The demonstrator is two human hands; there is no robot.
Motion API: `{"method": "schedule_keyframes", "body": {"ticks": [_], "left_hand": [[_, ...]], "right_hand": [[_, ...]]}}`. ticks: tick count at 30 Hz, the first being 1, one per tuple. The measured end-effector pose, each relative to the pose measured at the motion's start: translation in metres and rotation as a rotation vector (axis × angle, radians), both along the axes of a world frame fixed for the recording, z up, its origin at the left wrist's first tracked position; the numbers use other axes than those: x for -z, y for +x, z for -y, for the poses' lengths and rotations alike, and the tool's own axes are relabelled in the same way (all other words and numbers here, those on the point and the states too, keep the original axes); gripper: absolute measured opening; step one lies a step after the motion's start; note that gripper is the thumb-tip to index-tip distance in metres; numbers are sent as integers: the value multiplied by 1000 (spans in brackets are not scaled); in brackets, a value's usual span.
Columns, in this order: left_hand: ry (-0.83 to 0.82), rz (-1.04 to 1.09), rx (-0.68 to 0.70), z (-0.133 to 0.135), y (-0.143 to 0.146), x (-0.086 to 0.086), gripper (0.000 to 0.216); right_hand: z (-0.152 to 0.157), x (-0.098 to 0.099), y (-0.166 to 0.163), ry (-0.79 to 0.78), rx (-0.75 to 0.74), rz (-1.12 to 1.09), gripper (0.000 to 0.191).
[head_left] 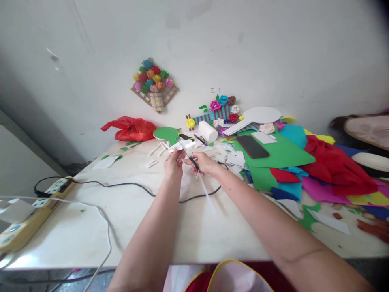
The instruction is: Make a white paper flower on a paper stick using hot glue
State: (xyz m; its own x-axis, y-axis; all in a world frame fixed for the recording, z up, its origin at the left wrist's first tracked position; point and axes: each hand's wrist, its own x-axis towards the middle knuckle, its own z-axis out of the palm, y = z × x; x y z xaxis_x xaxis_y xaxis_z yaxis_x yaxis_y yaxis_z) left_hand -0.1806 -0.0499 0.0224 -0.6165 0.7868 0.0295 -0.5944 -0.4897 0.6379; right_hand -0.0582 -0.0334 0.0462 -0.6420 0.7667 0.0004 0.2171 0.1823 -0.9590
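Note:
My left hand (174, 164) pinches a small white sheet piece (182, 144), paper or thin foam. Closed around the dark handles of a pair of scissors (193, 163), my right hand (203, 162) keeps the blades against that white piece. Both hands are close together over the table. Below the right hand a translucent stick (208, 192) points toward me; what its far end joins is hidden. Short white rolled strips (152, 164) lie left of the hands. A green round piece (166, 134) is just beyond them.
Right of the hands lie a phone (253, 146), green sheets (284, 156), red cloth-like material (337, 166) and white scraps. A black cord (121, 183) crosses the table from a power strip (27, 215). A red plastic bag (130, 129) sits near the wall, where a flower decoration (154, 83) hangs.

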Motion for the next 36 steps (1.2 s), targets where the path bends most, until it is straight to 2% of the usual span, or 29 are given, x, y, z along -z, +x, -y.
{"method": "schedule_keyframes", "body": {"ticks": [6,17,26,36], "left_hand": [[-34,-17,-6,0,1,-1,6],[-39,-27,63,5,-3,-7,4],[19,-17,105,1,4,0,5],[8,-3,60,2,9,-1,5]], "right_hand": [[1,-1,0,-4,0,3,43],[-4,-1,8,-56,-114,-78,45],[-4,2,5,-74,-33,-114,46],[1,3,2,-1,26,-104,40]]}}
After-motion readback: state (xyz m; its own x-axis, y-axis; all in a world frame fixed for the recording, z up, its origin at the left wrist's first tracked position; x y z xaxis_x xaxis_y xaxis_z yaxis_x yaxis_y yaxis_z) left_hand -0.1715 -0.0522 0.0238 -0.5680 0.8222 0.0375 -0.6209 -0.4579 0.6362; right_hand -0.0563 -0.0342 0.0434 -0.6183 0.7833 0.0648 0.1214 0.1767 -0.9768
